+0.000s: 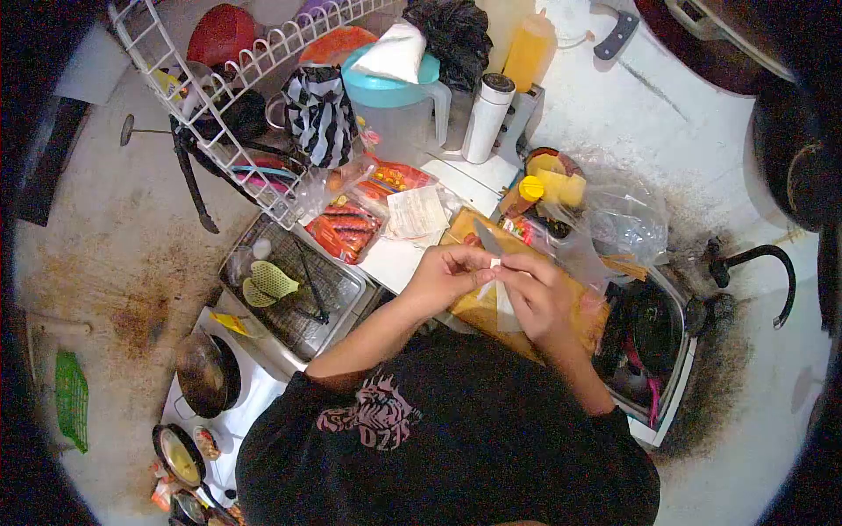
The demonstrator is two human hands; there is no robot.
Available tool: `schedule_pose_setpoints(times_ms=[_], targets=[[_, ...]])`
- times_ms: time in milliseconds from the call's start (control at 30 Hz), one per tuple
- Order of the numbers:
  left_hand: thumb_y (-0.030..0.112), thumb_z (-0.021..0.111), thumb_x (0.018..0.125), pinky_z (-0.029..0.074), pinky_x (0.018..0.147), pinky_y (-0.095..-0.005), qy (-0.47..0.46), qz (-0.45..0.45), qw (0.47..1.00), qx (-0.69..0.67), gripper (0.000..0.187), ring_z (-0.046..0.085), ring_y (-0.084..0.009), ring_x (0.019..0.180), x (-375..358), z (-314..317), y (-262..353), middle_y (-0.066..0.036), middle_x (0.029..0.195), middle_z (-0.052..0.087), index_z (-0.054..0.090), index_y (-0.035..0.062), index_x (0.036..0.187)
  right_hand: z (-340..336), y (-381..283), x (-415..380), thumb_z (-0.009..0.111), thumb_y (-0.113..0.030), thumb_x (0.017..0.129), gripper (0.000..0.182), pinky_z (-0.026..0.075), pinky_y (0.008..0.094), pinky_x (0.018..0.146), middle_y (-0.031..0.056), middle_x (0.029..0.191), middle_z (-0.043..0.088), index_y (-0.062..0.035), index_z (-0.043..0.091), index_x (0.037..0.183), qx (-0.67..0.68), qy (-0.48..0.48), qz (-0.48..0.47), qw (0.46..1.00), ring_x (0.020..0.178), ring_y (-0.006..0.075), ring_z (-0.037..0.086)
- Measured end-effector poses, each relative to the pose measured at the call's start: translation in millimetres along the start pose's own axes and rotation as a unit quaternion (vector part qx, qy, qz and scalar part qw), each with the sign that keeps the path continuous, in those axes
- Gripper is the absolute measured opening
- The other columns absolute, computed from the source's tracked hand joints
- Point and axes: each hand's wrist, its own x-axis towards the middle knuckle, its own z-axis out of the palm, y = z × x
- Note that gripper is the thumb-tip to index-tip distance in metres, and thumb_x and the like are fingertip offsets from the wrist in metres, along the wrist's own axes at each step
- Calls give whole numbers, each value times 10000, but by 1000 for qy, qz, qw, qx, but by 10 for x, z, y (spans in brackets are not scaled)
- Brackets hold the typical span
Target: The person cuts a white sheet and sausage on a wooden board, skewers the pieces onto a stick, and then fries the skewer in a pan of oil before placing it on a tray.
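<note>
My left hand (452, 276) and my right hand (535, 294) meet over a wooden cutting board (478, 307). Fingers of both hands pinch a small whitish-pink piece (495, 264), mostly covered by the fingertips. A knife blade (485, 235) shows just beyond the fingers, over the board; its handle is hidden. Below the fingers a pale, film-like strip (504, 302) hangs over the board. Past the hands, packs of red sausages (344, 230) and a crumpled white paper (417, 216) lie on the counter.
To the right is a sink (671, 386) with dark pans and a black faucet (763, 254). A yellow-capped bottle (530, 189) and plastic bags (623, 219) stand behind the board. On the left are a metal tray (340, 307), a white dish rack (224, 145) and a stove with pans (208, 373).
</note>
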Motion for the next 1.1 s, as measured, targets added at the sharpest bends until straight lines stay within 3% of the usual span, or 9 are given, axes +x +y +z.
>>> schedule_pose_setpoints(times_ms=[133, 233, 333, 533, 633, 833, 933, 1033, 1100], targets=[[71, 640, 743, 433, 680, -209, 14, 43, 998, 37, 130, 536, -59, 722, 16, -5, -26, -13, 794, 615, 623, 11, 858, 72, 51, -21, 623, -74, 706, 216, 457, 296, 720, 91, 924, 586, -68, 619, 922, 134, 25, 125, 983, 831, 217, 578], [77, 651, 732, 432, 697, -221, 13, 47, 996, 75, 126, 538, -66, 738, 12, -2, -21, -25, 795, 622, 629, 13, 838, 184, 121, -97, 635, -89, 709, 211, 450, 278, 713, 92, 893, 597, -69, 621, 918, 237, 35, 259, 936, 827, 199, 581], [82, 653, 730, 430, 700, -223, 13, 37, 995, 94, 131, 538, -69, 739, 2, 3, -15, -31, 791, 623, 629, 11, 838, 70, 73, -42, 641, -101, 711, 212, 446, 269, 707, 98, 878, 598, -57, 620, 917, 174, -11, 245, 954, 828, 194, 581], [85, 652, 734, 431, 682, -217, 1, 42, 992, 115, 134, 537, -69, 728, -22, 33, -28, -27, 769, 619, 628, 8, 841, 150, 124, -128, 628, -93, 723, 176, 448, 275, 699, 105, 874, 593, -45, 616, 893, 231, 28, 243, 942, 805, 212, 582], [72, 644, 741, 434, 671, -206, -6, 9, 995, 103, 128, 539, -65, 732, -42, 39, 1, -24, 778, 615, 626, 4, 847, 83, 60, -97, 612, -80, 733, 169, 450, 291, 702, 113, 869, 590, -35, 606, 896, 90, 32, 116, 989, 807, 235, 577], [36, 622, 751, 443, 674, -199, -37, -54, 998, -17, 126, 543, -63, 738, -85, 36, 48, -22, 799, 609, 615, -7, 870, 28, 51, -186, 591, -72, 748, 187, 451, 309, 713, 129, 893, 582, -29, 592, 931, 19, -38, 23, 999, 842, 260, 567], [36, 624, 749, 441, 684, -205, -19, -39, 999, -1, 124, 544, -68, 740, -96, 56, 34, -24, 802, 610, 614, -6, 864, 17, -36, -189, 604, -87, 741, 223, 452, 311, 722, 130, 905, 579, -28, 588, 956, 56, -47, 119, 990, 860, 260, 563], [47, 634, 742, 436, 697, -213, 2, -11, 999, 36, 126, 539, -71, 744, -95, 61, -19, -24, 799, 611, 614, -5, 855, 96, 71, -215, 626, -102, 725, 275, 450, 305, 732, 120, 909, 587, -11, 577, 980, 72, 24, 17, 997, 855, 246, 570], [55, 640, 738, 431, 703, -216, 4, 7, 998, 62, 129, 534, -71, 745, -97, 62, -50, -23, 796, 611, 613, -4, 850, 168, 81, -259, 595, -11, 732, 214, 448, 264, 705, 112, 931, 571, 4, 593, 945, 178, 47, 117, 976, 821, 189, 564]])
